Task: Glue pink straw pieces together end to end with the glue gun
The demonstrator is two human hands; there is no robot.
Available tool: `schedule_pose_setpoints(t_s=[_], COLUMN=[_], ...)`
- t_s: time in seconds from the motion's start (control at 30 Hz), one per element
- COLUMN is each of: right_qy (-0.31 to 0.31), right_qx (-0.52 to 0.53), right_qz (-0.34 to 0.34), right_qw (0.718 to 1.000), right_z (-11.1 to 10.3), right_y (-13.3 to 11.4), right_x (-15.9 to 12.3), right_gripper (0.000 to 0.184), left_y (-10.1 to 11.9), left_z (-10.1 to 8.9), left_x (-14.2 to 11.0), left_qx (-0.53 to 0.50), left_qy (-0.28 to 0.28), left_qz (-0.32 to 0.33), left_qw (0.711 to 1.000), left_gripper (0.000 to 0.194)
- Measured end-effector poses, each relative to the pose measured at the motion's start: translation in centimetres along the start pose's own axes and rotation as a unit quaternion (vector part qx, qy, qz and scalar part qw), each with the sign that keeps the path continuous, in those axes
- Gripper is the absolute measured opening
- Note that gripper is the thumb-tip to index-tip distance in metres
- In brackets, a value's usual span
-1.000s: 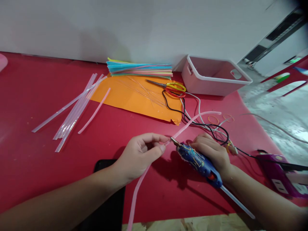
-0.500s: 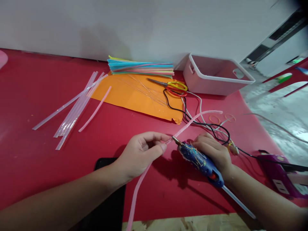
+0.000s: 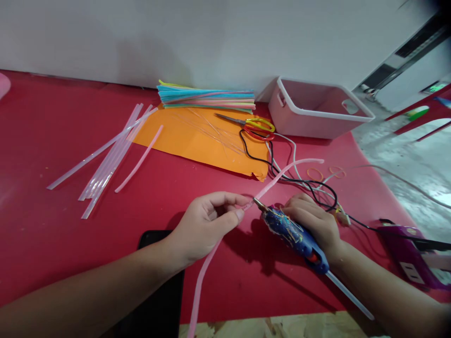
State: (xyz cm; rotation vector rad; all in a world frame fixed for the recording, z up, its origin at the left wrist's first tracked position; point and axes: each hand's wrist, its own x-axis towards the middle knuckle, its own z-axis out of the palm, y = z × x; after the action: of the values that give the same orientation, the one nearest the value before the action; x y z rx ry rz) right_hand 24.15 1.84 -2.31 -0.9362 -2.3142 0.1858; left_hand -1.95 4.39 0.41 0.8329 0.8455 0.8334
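Between thumb and forefinger, my left hand (image 3: 209, 225) pinches a long pink pipe cleaner (image 3: 273, 182). One end of it bends off to the upper right; the other hangs down past the table's front edge. My right hand (image 3: 315, 223) is wrapped round a blue hot glue gun (image 3: 296, 237), which is speckled with glue and coloured fluff. Its metal nozzle is at the pipe cleaner, just right of my left fingertips. A clear glue stick (image 3: 350, 295) juts from the gun's rear. The trigger fingers are partly hidden behind the gun.
On the red table (image 3: 70, 249) lie glue sticks (image 3: 112, 162), a short pink pipe cleaner (image 3: 139, 162), an orange envelope (image 3: 183, 136), scissors (image 3: 259, 126), bundled pipe cleaners (image 3: 207, 98), cables (image 3: 292, 178) and a pink bin (image 3: 317, 112). A black device (image 3: 158, 295) is under my left forearm; a purple object (image 3: 405, 253) is at right.
Both hands keep nearly the same place and grip. The free upper end of the pipe cleaner has shifted very slightly left and up.
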Motion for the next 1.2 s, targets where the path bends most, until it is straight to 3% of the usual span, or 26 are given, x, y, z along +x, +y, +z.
schedule_pose_setpoints(t_s=[1.2], right_qy=[0.014], right_qx=[-0.017], right_qz=[0.003], right_qw=[1.0], right_z=[-0.19], right_y=[-0.27], right_x=[0.32], right_gripper=[0.01], left_y=[0.02], left_z=[0.17], left_x=[-0.21], left_qx=[0.02], left_qy=[-0.003], left_qz=[0.014], left_qw=[1.0], left_gripper=[0.01])
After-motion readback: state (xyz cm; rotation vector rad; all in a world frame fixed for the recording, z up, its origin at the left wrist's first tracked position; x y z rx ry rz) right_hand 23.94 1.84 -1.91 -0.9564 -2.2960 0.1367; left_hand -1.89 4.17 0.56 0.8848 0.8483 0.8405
